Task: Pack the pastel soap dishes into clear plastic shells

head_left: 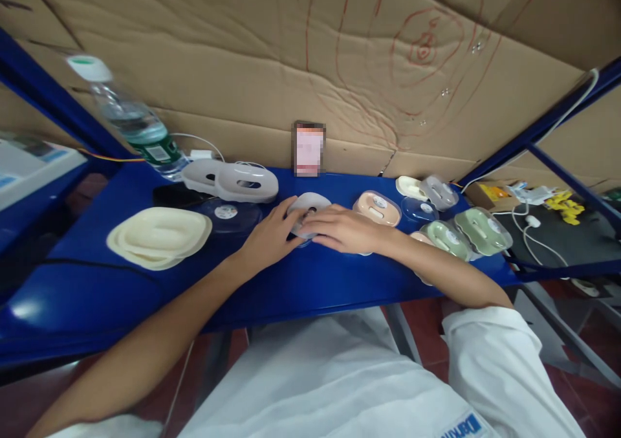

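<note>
A light grey soap dish [310,200] with a slot in its middle is between my two hands, low over the blue table. My left hand [272,232] is closed on its left side. My right hand [342,228] lies across its right and front edge, fingers curled onto it. Something clear or blue shows beneath the dish, mostly hidden by my fingers. Just right of my right hand is a peach soap dish [377,209] with a round label. To the left lie two grey slotted trays [264,189], overlapping, and a clear lid [240,218] with a round label.
Cream trays [160,231] are stacked at the left of the blue table [310,289]. A water bottle [145,124] leans behind them. A phone [309,150] stands against the cardboard wall [233,56]. Several green soap dishes [482,231] and others sit at right, partly behind my right forearm.
</note>
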Action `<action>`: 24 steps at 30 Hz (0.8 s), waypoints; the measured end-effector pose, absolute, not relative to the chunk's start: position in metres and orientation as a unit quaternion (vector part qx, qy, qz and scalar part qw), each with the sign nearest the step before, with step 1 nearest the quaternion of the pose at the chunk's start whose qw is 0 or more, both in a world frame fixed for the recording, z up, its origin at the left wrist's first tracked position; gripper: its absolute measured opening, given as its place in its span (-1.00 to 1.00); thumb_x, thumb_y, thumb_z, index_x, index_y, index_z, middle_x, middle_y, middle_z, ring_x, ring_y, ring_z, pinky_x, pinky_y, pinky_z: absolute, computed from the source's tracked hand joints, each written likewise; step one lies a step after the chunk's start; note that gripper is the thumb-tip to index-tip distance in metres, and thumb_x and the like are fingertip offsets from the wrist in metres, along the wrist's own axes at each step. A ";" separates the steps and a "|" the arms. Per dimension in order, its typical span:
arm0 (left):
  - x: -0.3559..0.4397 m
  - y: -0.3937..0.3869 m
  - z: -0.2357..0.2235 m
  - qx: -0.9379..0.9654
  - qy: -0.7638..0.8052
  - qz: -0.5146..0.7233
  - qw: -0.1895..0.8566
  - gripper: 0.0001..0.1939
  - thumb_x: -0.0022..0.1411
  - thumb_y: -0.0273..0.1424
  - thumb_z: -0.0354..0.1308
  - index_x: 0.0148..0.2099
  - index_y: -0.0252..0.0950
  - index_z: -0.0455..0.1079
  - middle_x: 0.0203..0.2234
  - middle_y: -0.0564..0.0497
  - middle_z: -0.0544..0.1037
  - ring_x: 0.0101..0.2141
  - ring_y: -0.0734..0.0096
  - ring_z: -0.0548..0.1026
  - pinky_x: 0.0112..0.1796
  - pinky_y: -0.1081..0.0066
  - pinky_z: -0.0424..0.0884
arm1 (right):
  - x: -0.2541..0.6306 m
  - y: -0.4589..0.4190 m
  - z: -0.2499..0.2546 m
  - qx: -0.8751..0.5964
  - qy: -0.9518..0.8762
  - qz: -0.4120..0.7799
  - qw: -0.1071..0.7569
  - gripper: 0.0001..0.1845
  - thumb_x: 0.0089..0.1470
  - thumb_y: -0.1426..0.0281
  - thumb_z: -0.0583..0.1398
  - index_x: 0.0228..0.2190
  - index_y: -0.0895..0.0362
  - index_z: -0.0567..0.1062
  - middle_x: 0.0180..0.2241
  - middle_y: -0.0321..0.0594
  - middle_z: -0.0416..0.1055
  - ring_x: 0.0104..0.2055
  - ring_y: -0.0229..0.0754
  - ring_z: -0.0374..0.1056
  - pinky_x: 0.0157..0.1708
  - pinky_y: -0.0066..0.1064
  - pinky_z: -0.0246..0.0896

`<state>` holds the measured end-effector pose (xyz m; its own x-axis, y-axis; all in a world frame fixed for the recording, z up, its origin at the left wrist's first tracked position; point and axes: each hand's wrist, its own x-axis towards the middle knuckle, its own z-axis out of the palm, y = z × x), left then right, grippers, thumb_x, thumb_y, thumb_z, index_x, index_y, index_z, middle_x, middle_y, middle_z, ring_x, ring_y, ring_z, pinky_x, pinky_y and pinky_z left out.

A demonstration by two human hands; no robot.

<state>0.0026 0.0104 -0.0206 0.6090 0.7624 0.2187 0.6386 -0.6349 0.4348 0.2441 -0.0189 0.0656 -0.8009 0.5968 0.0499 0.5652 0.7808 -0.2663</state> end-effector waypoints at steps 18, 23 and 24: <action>0.001 0.006 -0.011 0.860 0.459 0.176 0.138 -0.42 0.34 0.05 0.31 0.27 -0.10 0.43 0.35 -0.10 0.41 0.17 -0.07 0.57 0.17 0.07 0.55 | 0.438 0.078 0.049 -0.818 -0.554 -0.003 -0.155 -0.63 0.29 0.49 0.27 0.10 0.29 0.64 0.16 0.31 0.54 0.22 0.27 0.50 0.13 -0.05 0.40; 0.006 -0.002 -0.001 0.837 0.482 0.205 0.156 -0.41 0.35 -0.02 0.34 0.31 -0.12 0.42 0.40 -0.06 0.37 0.26 -0.03 0.51 0.20 0.12 0.52 | 0.439 0.088 0.044 -0.826 -0.548 0.018 -0.131 -0.55 0.29 0.37 0.31 0.18 0.12 0.59 0.16 0.09 0.57 0.25 0.16 0.49 0.16 -0.11 0.42; 0.006 -0.003 0.001 0.836 0.482 0.210 0.157 -0.41 0.34 -0.03 0.35 0.31 -0.11 0.42 0.40 -0.06 0.36 0.28 -0.04 0.50 0.20 0.12 0.53 | 0.438 0.088 0.042 -0.830 -0.542 0.020 -0.129 -0.54 0.28 0.32 0.34 0.17 0.14 0.60 0.16 0.11 0.57 0.25 0.19 0.49 0.16 -0.08 0.42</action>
<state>0.0058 -0.0032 0.0009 0.4473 0.8717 0.2001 0.7396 -0.4863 0.4652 0.4385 0.0881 0.0418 0.4111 0.8950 -0.1733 0.9054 -0.3786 0.1924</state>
